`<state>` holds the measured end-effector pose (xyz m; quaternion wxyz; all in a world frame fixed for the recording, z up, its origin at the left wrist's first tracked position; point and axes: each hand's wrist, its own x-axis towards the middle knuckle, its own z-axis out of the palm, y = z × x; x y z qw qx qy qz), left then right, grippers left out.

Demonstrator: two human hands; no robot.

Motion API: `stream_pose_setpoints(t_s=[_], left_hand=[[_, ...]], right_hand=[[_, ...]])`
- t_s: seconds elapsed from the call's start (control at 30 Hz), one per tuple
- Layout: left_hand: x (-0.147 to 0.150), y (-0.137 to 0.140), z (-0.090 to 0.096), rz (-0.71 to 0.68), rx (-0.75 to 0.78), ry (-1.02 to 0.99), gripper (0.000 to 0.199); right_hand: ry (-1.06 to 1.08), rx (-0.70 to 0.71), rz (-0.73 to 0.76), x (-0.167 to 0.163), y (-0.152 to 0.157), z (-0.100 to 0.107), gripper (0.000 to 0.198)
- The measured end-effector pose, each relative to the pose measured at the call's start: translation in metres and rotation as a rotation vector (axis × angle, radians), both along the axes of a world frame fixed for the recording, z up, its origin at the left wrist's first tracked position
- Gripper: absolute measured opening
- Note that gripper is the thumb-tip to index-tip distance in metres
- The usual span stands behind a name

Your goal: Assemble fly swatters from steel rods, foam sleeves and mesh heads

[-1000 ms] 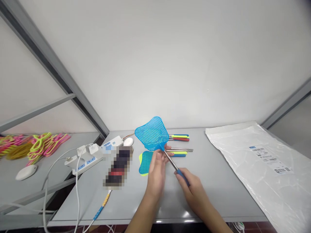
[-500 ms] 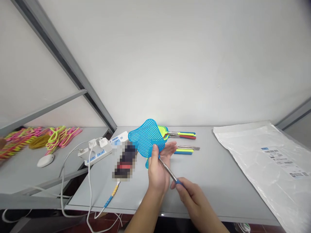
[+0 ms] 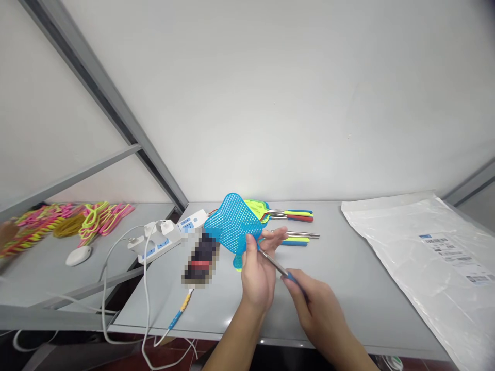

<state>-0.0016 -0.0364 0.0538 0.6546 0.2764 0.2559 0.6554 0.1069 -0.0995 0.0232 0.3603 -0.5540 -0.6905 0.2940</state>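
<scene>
A blue fly swatter (image 3: pixel 231 221) with a perforated head and a metal shaft is held above the table. My left hand (image 3: pixel 259 275) holds it where head and shaft meet, thumb on the front, other fingers partly stretched behind. My right hand (image 3: pixel 317 301) is closed round its blue handle grip. Behind, a pile of yellow-green swatters (image 3: pixel 256 208) and others lies with handles pointing right. Nearer, more swatters with a yellow handle (image 3: pixel 299 239) and a blue one lie partly hidden by my left hand.
A white power strip (image 3: pixel 154 245) with plugs and cables, and a blurred-out phone-like object (image 3: pixel 201 260), lie to the left. Colourful cords (image 3: pixel 95 221) and a white mouse-like object (image 3: pixel 78 255) rest on the adjoining table; a blurred hand shows at its far left. A white plastic mailer (image 3: pixel 406 247) covers the right.
Both hands have shifted slightly right and down. The swatter's head has tilted a little, and the fingers of my left hand have moved slightly. The view has shifted a little too.
</scene>
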Motion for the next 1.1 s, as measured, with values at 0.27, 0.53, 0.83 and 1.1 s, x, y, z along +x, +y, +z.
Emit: stream_pose_setpoints(t_s=[0.27,0.53,0.83,1.1], left_hand=[[-0.002,0.005,-0.007,0.001,-0.026,-0.02,0.045],[-0.011,0.011,-0.016,-0.091,-0.02,0.069,0.047],[-0.019,0.009,-0.059,-0.184,-0.042,0.151,0.048],[-0.024,0.001,-0.063,-0.104,0.033,0.354,0.04]], right_hand=[[0.159,-0.19,0.085,0.011,0.018,0.009,0.035],[0.658,-0.635,0.335,0.028,0.038,0.007,0.043],[0.076,-0.122,0.112,0.01,0.041,-0.023,0.031],[-0.085,-0.085,0.049,0.011,0.028,-0.058,0.032]])
